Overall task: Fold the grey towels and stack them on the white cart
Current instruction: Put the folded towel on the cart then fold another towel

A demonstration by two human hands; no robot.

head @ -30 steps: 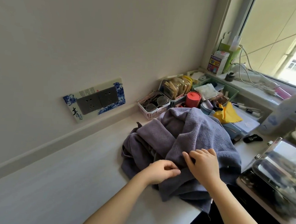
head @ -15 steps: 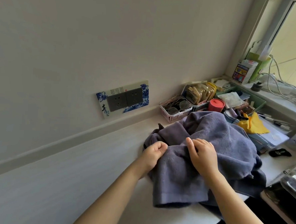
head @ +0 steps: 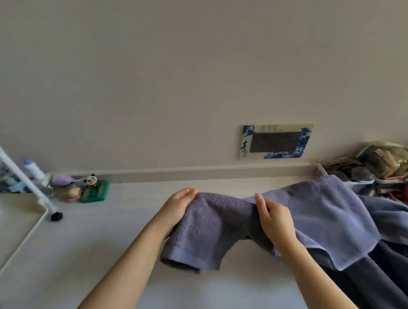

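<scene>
Both hands hold one grey towel (head: 217, 229) lifted above the white surface (head: 77, 261). Left hand (head: 179, 206) pinches the towel's upper edge, thumb and fingers closed on the cloth; a folded-over corner hangs below it. Right hand (head: 274, 222) grips the same edge further right, fingers curled over the fabric. Between the hands the edge sags slightly. To the right the towel trails onto a heap of grey towels (head: 388, 249) lying on the surface. White cart (head: 15, 219) stands at far left, well apart from both hands, one black caster visible. Small panda figure (head: 90, 180) sits against the wall near the cart. Socket plate (head: 276, 141) with blue-patterned frame on the wall; baskets of small items (head: 374, 162) at far right.
</scene>
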